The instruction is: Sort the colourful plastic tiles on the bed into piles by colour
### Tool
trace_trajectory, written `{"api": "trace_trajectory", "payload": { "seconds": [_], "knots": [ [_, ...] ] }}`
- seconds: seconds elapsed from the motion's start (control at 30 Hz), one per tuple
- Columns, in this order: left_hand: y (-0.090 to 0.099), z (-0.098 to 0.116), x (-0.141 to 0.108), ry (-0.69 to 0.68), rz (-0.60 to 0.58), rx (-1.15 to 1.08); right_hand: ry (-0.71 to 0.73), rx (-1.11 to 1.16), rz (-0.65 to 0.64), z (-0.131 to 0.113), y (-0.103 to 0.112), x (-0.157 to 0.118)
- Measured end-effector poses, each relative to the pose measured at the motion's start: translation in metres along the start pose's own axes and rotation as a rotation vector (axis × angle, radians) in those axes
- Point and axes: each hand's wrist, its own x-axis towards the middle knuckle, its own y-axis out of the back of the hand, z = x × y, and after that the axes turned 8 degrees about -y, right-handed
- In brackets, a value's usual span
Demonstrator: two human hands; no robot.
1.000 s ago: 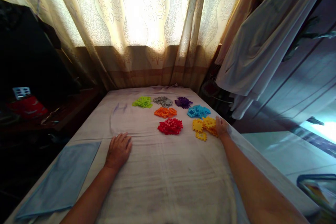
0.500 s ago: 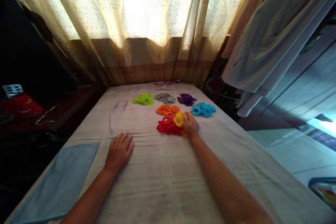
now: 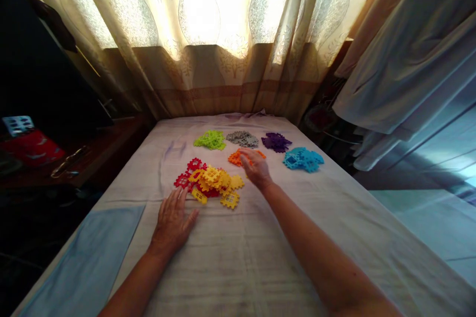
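Observation:
Red notched plastic building pieces [image 3: 182, 181] lie in a loose heap with yellow notched pieces [image 3: 211, 175] on top and spilling to the right. My left hand [image 3: 173, 220] rests on the sheet at the heap's near left edge, fingers spread, a fingertip close to the red pieces. Over the right part of the orange pieces [image 3: 235, 158] is my right hand [image 3: 257, 169], fingers stretched out and thumb apart. Its fingertips seem to touch the orange pile; nothing shows gripped in it.
Behind are piles of lime green pieces [image 3: 210, 140], grey pieces [image 3: 242, 138] and purple pieces [image 3: 276, 141]; blue pieces [image 3: 304, 159] lie to the right. A blue cloth [image 3: 85, 257] covers the left front. Curtains [image 3: 223, 74] hang beyond the sheet [image 3: 238, 257].
The yellow pieces have left my right hand and now lie over the red ones, which have shifted left. My right hand has moved to the orange pile. The left hand has spread its fingers.

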Motion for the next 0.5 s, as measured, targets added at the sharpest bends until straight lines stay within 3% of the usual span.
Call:
{"api": "trace_trajectory", "payload": {
  "seconds": [0.07,0.17,0.27,0.37,0.5],
  "knots": [
    [-0.003,-0.002,-0.002,0.007,-0.018,-0.013,-0.147,-0.175,0.134,0.045,0.046,0.017],
    [-0.007,-0.004,-0.004,0.018,-0.039,-0.021,-0.524,-0.447,0.327,0.118,0.111,0.03],
    [-0.008,-0.005,-0.005,0.017,-0.036,-0.017,-0.799,-0.504,0.248,0.169,0.146,0.032],
    [-0.007,-0.005,-0.005,0.018,-0.04,-0.018,-0.866,-0.465,0.116,0.186,0.145,0.032],
    [-0.006,-0.005,-0.006,0.039,-0.061,-0.021,-0.707,-0.324,0.114,0.167,0.11,0.034]
  ]
}}
